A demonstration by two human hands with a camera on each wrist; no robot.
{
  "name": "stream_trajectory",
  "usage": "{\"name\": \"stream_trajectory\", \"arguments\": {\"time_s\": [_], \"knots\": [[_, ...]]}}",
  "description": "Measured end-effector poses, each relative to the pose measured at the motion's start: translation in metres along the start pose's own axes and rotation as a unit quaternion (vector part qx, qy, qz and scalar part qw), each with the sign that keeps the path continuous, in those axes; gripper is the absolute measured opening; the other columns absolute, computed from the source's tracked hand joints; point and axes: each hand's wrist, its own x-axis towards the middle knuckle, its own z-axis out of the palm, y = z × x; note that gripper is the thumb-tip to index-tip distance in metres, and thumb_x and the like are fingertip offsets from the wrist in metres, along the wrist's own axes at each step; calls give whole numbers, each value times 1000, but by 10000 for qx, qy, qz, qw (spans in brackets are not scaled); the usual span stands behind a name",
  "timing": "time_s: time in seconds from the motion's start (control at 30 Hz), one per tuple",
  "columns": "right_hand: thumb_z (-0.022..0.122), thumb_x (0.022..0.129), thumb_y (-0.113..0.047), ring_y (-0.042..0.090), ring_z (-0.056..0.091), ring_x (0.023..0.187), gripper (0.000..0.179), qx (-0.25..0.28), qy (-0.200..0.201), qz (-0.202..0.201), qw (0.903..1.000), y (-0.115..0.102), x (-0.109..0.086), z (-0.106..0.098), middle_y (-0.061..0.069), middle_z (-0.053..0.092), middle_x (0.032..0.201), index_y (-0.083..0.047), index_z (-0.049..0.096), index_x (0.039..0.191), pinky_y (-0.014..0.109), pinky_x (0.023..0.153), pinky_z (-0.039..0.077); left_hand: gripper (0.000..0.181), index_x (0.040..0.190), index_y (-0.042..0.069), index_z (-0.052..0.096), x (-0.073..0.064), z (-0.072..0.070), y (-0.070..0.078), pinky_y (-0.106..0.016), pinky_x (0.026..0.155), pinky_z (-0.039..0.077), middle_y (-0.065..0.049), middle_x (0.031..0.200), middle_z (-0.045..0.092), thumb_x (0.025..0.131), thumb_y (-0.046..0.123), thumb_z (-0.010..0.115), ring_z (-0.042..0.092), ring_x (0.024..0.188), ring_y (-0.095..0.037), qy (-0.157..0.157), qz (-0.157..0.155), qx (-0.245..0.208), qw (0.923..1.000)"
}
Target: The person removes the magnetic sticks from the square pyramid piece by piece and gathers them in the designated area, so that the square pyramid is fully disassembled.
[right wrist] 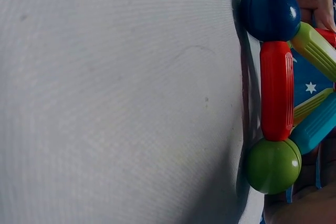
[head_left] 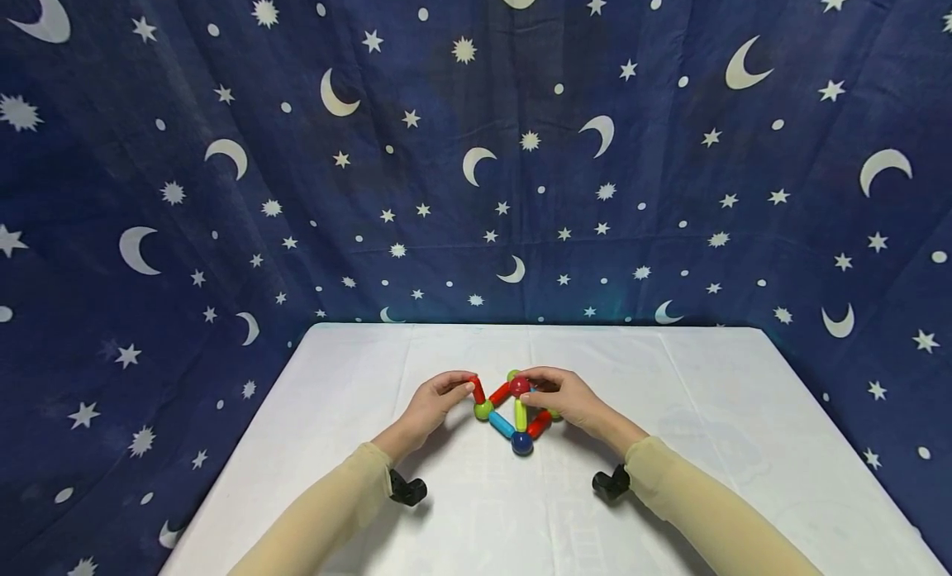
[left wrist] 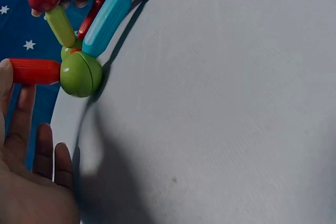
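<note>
A toy frame of coloured building rods and balls rests on the table between both hands. My left hand pinches the upper end of a red rod, whose other end meets a green ball at the frame's left corner. At the top sits a red ball, gripped by the fingers of my right hand. A yellow-green rod runs from it down to the dark blue ball in front. A light blue rod and another red rod form the front sides.
A white cloth-covered table spreads around the frame. Behind it and at the sides hangs a dark blue curtain with moons and stars. Black wrist cameras sit under both sleeves, close above the table.
</note>
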Motion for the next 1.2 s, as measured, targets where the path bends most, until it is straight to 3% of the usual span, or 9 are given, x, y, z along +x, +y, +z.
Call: {"name": "stream_trajectory", "arguments": {"time_s": [0.1,0.17,0.27,0.37,0.57,0.83,1.03,1.2], "knots": [[84,87,-32,23,59,103,45,23,-20,0,10000,0,0,0,1,69,116,-19,72,128,36,88,49,39,127,9,69,-2,0,-2,-44,102,46,-5,118,71,95,31,75,62,112,-21,-123,12,234,9996],[84,87,-32,24,59,103,45,32,-36,-19,10000,0,0,-1,2,69,116,-19,72,128,36,88,50,41,127,7,67,-5,1,-1,-41,96,48,-4,116,70,94,29,77,62,108,-20,-265,45,622,9977],[84,86,-33,24,60,103,46,36,-32,-35,10000,1,-1,-1,2,69,115,-19,72,128,36,88,49,38,122,5,67,-7,6,0,-36,87,51,-4,112,70,92,24,79,62,100,-18,-415,220,1350,9897],[84,86,-33,23,60,103,46,42,-1,-21,10000,1,-2,-3,1,69,116,-18,72,128,36,89,50,31,116,4,67,-7,11,2,-33,82,52,-4,107,70,91,20,78,62,95,-18,-409,365,1750,9830],[85,85,-33,25,57,101,43,-75,235,-34,9997,0,-4,-4,1,67,114,-20,73,125,36,85,49,27,114,4,69,-2,17,3,-36,85,54,-3,104,71,93,19,77,64,94,-17,-251,488,2039,9775],[87,84,-31,25,50,94,37,-376,535,-241,9976,-1,-7,-2,5,59,105,-17,72,115,35,77,44,26,110,8,72,15,27,8,-32,76,50,2,93,70,93,26,76,60,82,-12,181,481,2593,9644],[86,83,-39,25,48,106,36,-836,570,-243,9946,-3,-10,-1,5,59,114,-24,70,112,41,87,42,26,104,11,73,26,36,14,-31,74,49,3,91,70,93,34,77,59,79,-12,337,237,2865,9572],[85,84,-42,24,49,118,34,-854,417,-279,9951,-3,-11,0,2,63,115,-25,71,111,50,103,39,26,101,14,73,33,41,16,-34,76,49,4,91,70,93,38,76,60,81,-13,318,108,2935,9554]]}}
